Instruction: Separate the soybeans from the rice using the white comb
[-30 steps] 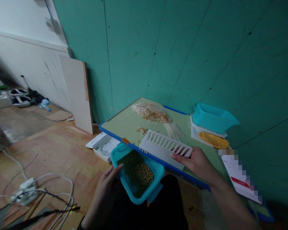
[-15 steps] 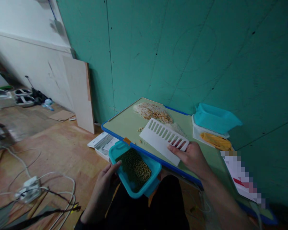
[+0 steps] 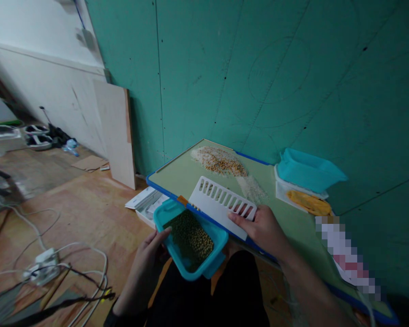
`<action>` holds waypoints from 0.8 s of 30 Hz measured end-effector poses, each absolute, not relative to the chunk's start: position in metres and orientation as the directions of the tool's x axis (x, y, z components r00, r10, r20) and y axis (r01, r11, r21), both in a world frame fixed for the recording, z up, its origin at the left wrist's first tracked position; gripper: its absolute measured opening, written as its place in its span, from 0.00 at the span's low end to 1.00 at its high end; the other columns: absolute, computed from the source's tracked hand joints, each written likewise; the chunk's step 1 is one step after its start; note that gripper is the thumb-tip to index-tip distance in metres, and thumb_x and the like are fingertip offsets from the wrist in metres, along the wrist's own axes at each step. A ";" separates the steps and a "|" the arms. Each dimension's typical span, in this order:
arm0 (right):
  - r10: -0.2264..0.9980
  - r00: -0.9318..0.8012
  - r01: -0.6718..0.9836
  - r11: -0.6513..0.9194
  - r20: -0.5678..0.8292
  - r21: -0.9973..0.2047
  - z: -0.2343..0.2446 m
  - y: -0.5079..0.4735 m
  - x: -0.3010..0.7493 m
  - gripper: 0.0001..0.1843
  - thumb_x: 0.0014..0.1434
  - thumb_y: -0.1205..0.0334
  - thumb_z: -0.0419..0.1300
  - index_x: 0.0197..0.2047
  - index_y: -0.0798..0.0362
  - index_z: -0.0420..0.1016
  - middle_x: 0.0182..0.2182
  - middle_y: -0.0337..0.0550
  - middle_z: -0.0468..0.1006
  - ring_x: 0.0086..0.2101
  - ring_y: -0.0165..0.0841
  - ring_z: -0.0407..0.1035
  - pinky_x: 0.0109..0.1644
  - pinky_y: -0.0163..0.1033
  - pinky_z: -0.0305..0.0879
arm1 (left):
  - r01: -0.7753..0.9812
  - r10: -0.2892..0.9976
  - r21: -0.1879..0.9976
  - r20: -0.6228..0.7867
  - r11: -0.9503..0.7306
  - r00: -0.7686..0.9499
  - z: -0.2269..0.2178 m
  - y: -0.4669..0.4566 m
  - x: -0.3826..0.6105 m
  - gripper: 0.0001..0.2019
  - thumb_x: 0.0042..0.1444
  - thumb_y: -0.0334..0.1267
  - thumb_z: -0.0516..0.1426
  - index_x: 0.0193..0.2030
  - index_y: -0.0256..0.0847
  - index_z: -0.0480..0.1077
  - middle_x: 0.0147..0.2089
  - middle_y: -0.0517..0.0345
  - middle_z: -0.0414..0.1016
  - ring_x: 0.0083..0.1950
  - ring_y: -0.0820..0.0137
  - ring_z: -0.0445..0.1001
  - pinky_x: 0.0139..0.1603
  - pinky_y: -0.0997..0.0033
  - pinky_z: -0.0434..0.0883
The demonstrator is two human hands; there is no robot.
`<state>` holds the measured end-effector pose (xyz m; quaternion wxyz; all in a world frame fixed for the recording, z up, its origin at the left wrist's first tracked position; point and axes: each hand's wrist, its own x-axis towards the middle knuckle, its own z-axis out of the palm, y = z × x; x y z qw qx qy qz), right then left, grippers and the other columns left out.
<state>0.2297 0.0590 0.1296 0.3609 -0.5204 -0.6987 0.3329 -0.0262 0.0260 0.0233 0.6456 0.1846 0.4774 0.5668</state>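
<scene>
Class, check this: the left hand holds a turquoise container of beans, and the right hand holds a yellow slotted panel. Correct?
Not quite: in the head view, the slotted panel in the right hand is white. The left hand does hold a turquoise container of beans.

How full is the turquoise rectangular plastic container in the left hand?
Partly full: inside the container, small dark-green beans and round pale-yellow beans lie below its rim.

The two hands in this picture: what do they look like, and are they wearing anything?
Both the left hand and right hand are human and gloveless. A dark sleeve shows below the left wrist; the visible right forearm has none.
</scene>
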 end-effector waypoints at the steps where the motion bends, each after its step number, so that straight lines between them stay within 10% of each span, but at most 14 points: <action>1: 0.965 -0.212 0.482 0.243 0.158 -0.842 0.130 0.057 0.229 0.12 0.61 0.55 0.63 0.38 0.54 0.84 0.35 0.45 0.86 0.37 0.39 0.80 0.43 0.43 0.76 | -0.557 0.907 0.776 -0.411 0.296 -0.091 0.023 0.025 -0.025 0.10 0.46 0.43 0.70 0.31 0.42 0.78 0.21 0.65 0.69 0.24 0.72 0.70 0.29 0.74 0.72; 12: 0.963 -0.068 0.591 0.249 0.260 -0.767 0.125 0.047 0.264 0.15 0.61 0.52 0.63 0.39 0.54 0.85 0.38 0.46 0.86 0.40 0.44 0.81 0.44 0.44 0.77 | -0.578 0.904 0.742 -0.428 0.340 -0.017 0.023 0.021 -0.013 0.11 0.45 0.43 0.70 0.35 0.42 0.81 0.25 0.60 0.79 0.26 0.69 0.75 0.29 0.72 0.72; 24: 0.792 -0.418 0.686 0.596 0.445 -0.417 0.105 0.041 0.221 0.17 0.63 0.70 0.54 0.49 0.52 0.81 0.42 0.46 0.85 0.38 0.38 0.81 0.47 0.41 0.76 | -0.543 0.903 0.764 -0.430 0.349 -0.025 0.016 0.018 -0.011 0.08 0.50 0.44 0.68 0.31 0.43 0.79 0.28 0.58 0.81 0.29 0.66 0.77 0.33 0.68 0.74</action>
